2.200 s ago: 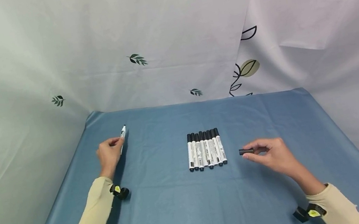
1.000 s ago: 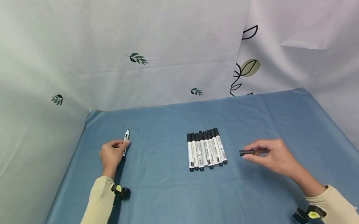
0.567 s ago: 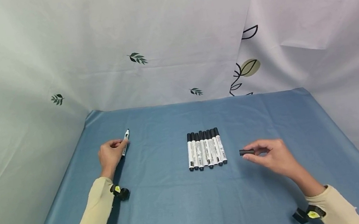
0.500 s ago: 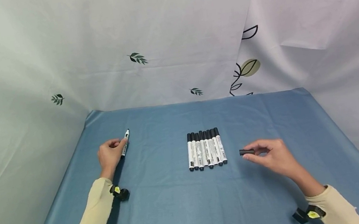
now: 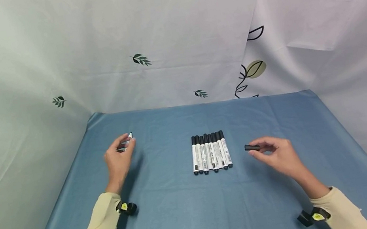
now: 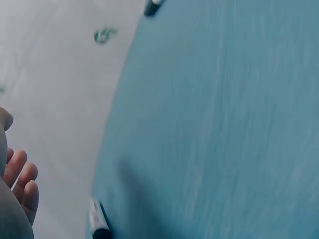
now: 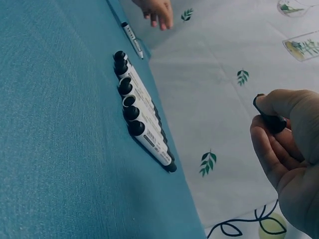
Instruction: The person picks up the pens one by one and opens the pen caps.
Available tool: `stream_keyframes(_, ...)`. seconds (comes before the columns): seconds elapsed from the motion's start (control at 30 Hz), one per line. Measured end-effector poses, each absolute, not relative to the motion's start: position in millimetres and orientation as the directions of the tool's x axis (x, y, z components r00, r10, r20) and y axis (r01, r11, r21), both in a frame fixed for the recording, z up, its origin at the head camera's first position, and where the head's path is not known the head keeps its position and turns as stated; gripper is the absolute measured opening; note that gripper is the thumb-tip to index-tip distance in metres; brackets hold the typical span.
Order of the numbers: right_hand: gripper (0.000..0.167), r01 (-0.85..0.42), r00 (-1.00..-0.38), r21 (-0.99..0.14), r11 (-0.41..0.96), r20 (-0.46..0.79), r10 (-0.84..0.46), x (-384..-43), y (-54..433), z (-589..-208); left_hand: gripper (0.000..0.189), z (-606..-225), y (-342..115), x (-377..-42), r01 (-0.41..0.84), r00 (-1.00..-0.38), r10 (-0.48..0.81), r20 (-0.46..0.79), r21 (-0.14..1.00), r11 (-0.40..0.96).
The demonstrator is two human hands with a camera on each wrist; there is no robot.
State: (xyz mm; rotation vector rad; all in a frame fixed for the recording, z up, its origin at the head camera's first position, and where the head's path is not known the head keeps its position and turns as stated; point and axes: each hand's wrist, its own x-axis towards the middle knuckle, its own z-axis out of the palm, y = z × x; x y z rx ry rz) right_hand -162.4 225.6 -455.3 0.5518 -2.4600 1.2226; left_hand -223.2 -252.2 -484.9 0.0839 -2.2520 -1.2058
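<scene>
An uncapped white marker (image 5: 130,135) lies on the blue cloth at the left, partly hidden behind my left hand (image 5: 118,160). The right wrist view shows that marker (image 7: 132,40) on the cloth and the left hand (image 7: 155,11) raised clear of it, fingers loose. My left fingers (image 6: 30,196) look bare in the left wrist view, with the marker (image 6: 98,218) apart below. On the right, my right hand (image 5: 280,155) pinches a black marker cap (image 5: 251,147) between thumb and fingers above the cloth. Between the hands lies a row of capped markers (image 5: 211,156).
Blue cloth (image 5: 185,218) covers the table. Pale fabric with leaf prints (image 5: 163,33) hangs behind and at both sides. Each wrist wears a small black camera, such as the left wrist camera (image 5: 128,208).
My left hand has let go of the marker and lifted off it, its fingers spreading. My right hand has risen slightly with the cap. The marker row stays put.
</scene>
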Motion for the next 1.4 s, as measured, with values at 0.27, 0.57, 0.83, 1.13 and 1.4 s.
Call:
stream_keyframes(0.27,0.025,-0.484,-0.864,-0.672,0.560,0.467,-0.187,-164,228,-455,0.040,-470,-225,-192,0.354,-0.860,-0.099,0.501,0.725,0.591)
stream_keyframes(0.57,0.026,-0.485,-0.859,-0.659,0.576,0.484,-0.170,-167,230,-458,0.053,-463,-208,-156,0.450,-0.856,0.100,0.507,0.636,0.626)
stream_keyframes(0.83,0.024,-0.440,-0.875,-0.668,0.600,0.469,-0.121,-170,234,-457,0.065,-473,-203,-139,0.507,-0.844,0.224,0.487,0.589,0.629)
stream_keyframes(1.13,0.022,-0.438,-0.861,-0.683,0.584,0.505,-0.056,-186,246,-461,0.064,-479,-201,-132,0.537,-0.828,0.253,0.500,0.579,0.613)
stream_keyframes(1.4,0.024,-0.324,-0.864,-0.677,0.661,0.497,0.085,-215,267,-458,0.061,-479,-200,-130,0.546,-0.822,0.263,0.505,0.564,0.620)
